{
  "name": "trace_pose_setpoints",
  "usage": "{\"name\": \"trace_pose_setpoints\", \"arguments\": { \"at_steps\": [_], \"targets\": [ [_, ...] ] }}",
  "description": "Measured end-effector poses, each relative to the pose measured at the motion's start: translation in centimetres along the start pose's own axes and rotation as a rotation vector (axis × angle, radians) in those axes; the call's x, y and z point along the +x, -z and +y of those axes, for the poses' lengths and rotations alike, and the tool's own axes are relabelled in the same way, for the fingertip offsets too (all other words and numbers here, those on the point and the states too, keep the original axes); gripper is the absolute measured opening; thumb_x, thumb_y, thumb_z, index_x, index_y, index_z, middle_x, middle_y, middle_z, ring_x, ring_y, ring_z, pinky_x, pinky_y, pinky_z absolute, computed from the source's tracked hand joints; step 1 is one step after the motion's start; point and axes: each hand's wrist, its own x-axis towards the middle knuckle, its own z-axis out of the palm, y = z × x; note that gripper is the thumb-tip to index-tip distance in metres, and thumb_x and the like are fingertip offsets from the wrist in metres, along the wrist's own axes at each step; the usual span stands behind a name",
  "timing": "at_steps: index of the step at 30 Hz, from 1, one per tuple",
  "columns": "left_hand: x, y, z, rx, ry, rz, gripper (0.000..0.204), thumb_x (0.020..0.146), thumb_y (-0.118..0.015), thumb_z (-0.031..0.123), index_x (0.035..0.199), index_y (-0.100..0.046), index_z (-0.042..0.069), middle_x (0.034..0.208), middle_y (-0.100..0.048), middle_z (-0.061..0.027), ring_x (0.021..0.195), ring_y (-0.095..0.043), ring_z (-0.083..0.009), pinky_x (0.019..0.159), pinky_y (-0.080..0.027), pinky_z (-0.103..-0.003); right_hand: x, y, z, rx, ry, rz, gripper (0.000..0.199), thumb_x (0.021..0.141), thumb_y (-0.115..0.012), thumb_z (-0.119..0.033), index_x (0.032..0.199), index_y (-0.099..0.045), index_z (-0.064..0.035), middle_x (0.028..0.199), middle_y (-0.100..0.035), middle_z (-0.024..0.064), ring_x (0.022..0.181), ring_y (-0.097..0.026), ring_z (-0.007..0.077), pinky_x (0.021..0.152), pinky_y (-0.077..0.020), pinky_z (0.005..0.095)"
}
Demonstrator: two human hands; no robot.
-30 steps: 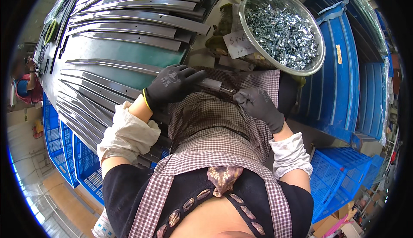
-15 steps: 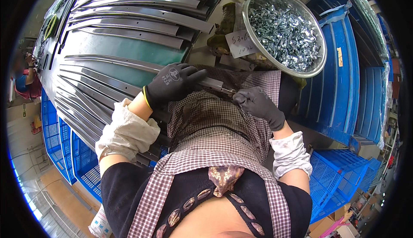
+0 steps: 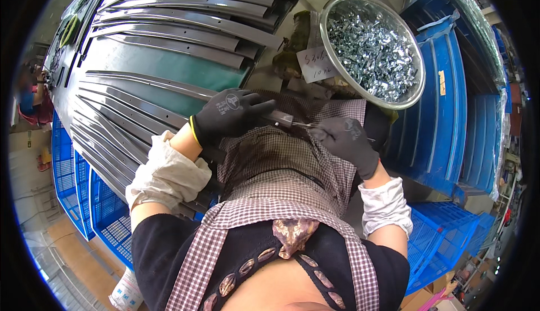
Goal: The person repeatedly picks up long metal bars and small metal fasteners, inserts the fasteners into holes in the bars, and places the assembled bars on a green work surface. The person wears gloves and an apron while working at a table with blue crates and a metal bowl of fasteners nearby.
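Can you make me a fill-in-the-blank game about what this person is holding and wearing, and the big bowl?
1. The long dark strip is gripped by the person's ____ hand.
2. At the wrist, the black left glove has an edge whose colour is ____.
3. The little squares on the apron make a ____ pattern.
4. The large bin beside the bowl of small metal pieces is coloured ____.

Missing words: left; yellow; checked; blue.
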Motion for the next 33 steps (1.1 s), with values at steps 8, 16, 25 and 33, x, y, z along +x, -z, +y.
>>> {"name": "trace_pose_setpoints", "arguments": {
  "at_steps": [8, 16, 25, 33],
  "targets": [
    [-2.3, 2.4, 0.7, -0.071, -0.011, -0.153, 0.047, 0.087, -0.073, 0.031, 0.123, -0.061, 0.004, 0.092, -0.065, -0.0121, 0.077, -0.067, -0.0311, 0.064, -0.053, -0.041, 1.2, 6.6, 8.3, -0.242, -0.439, 0.239, 0.037, 0.088, -0.072, -0.031, 0.106, -0.071, 0.0006, 0.098, -0.072, 0.0164, 0.092, -0.069, 0.0325, 0.082, -0.0534, 0.039],
    [-9.5, 7.1, 4.3, -0.173, 0.094, -0.203, 0.039, 0.079, -0.079, 0.032, 0.109, -0.068, 0.009, 0.093, -0.065, -0.0073, 0.081, -0.064, -0.0288, 0.065, -0.05, -0.04, 2.7, 6.2, 16.6, -0.657, -0.649, 0.132, 0.056, 0.082, -0.074, -0.041, 0.128, -0.061, -0.0116, 0.119, -0.066, 0.0166, 0.109, -0.064, 0.0362, 0.09, -0.0522, 0.0472],
    [-6.7, 7.3, -3.9, 0.177, 0.293, 0.216, 0.042, 0.08, -0.077, 0.024, 0.118, -0.068, 0.007, 0.112, -0.068, -0.0156, 0.102, -0.063, -0.0366, 0.092, -0.048, -0.046, 1.8, 6.3, 17.4, -0.457, -0.503, 0.26, 0.033, 0.088, -0.067, -0.034, 0.11, -0.07, -0.0081, 0.107, -0.071, 0.015, 0.099, -0.067, 0.0342, 0.085, -0.0525, 0.0449],
    [-5.5, 3.6, -9.4, 0.291, 0.443, 0.221, 0.058, 0.077, -0.075, 0.018, 0.133, -0.059, 0.012, 0.131, -0.058, -0.0134, 0.121, -0.052, -0.0367, 0.103, -0.041, -0.047, 1.1, 7.9, 16.6, -0.04, -0.636, 0.499, 0.031, 0.091, -0.07, -0.034, 0.095, -0.074, -0.0035, 0.072, -0.066, 0.0115, 0.066, -0.061, 0.0246, 0.064, -0.047, 0.0376]
  ]
}}
